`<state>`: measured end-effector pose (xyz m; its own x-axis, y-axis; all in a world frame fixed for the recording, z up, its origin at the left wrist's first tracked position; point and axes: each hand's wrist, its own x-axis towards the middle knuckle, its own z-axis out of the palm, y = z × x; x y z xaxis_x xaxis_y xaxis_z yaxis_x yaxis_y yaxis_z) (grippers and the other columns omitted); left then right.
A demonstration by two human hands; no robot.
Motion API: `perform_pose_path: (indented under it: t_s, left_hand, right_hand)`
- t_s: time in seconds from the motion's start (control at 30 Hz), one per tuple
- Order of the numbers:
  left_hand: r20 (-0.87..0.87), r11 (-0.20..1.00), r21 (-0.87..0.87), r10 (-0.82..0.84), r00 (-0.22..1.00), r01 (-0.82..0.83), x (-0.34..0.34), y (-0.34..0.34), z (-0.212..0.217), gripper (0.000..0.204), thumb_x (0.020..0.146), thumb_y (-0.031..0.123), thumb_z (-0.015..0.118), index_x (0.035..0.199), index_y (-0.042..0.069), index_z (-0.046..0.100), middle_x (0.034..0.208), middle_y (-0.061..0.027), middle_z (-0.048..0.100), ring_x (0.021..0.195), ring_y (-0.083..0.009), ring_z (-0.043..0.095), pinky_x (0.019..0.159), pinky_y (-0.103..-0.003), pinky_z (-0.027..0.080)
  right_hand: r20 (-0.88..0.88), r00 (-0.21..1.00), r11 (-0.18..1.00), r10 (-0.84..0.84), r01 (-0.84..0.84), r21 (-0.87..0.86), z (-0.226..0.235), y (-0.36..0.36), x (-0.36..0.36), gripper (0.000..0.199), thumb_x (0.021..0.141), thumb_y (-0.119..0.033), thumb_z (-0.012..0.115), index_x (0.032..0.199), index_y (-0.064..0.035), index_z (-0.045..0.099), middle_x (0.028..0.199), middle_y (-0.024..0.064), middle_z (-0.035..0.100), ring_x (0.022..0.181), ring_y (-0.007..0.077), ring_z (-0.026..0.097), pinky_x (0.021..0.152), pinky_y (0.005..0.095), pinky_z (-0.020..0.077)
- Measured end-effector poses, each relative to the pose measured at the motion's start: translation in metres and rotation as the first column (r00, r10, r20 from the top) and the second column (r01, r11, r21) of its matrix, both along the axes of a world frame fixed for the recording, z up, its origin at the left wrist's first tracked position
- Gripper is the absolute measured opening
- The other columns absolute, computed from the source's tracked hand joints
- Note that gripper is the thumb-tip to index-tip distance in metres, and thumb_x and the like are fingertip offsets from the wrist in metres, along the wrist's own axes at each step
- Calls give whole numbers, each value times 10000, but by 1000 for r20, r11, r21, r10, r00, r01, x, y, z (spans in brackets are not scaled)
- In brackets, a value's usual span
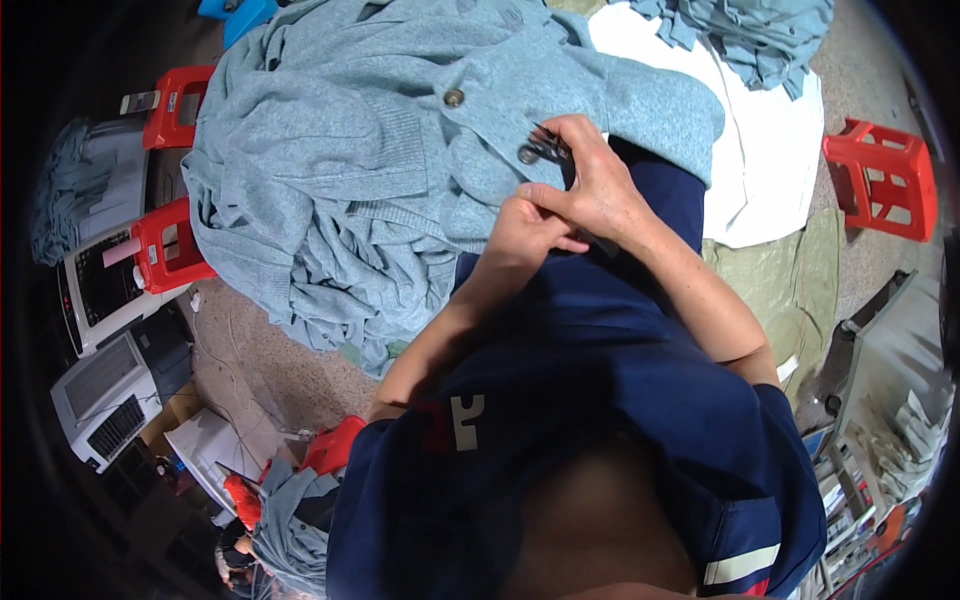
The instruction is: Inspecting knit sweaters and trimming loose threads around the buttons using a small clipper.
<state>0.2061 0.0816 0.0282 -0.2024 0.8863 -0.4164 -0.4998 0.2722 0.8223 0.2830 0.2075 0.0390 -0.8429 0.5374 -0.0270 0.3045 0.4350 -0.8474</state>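
Observation:
A blue-grey knitted cardigan [560, 85] with dark round buttons lies over my lap and the heap before me. My right hand [600, 185] is closed round a small black tool [549, 148] that looks like thread snips; its tips lie beside a button [527, 155] at the cardigan's edge. Against the right thumb, my left hand [522, 232] is closed, its fingers curled in. What the left fingers pinch, if anything, is too small to make out.
More blue-grey knitwear [350, 265] is heaped at the left. White cloth [775, 150] and folded garments [760, 40] lie at the far right. Red plastic stools [880, 178] stand on both sides. A white air cooler [105, 400] is at left, a wheeled cart [890, 370] at right.

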Motion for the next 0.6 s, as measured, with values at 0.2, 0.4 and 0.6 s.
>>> perform_pose_path:
  t_s: [0.2,0.4,0.6]
  left_hand:
    - [52,964,-83,-249,967,253,10,-2,5,280,956,166,552,1074,-86,580,958,-167,660,840,-242,679,696,-324,561]
    - [-351,999,38,-8,937,23,-39,-6,38,180,933,144,582,1056,14,601,873,-96,686,741,-127,640,607,-238,479]
    - [-966,993,116,118,231,-23,-106,55,13,392,799,51,594,1189,55,558,1216,-126,588,1180,-308,500,972,-408,423]
  right_hand:
    - [166,986,984,2,28,-176,7,5,13,346,766,-94,662,1095,-27,580,926,150,657,799,237,621,752,331,486]
    - [47,997,993,-60,64,-94,23,17,71,308,742,-55,624,1049,-34,610,857,146,638,670,263,594,629,346,469]
    - [138,985,994,-103,96,61,50,30,126,307,723,-32,598,1029,-42,620,884,113,636,673,231,596,615,316,476]
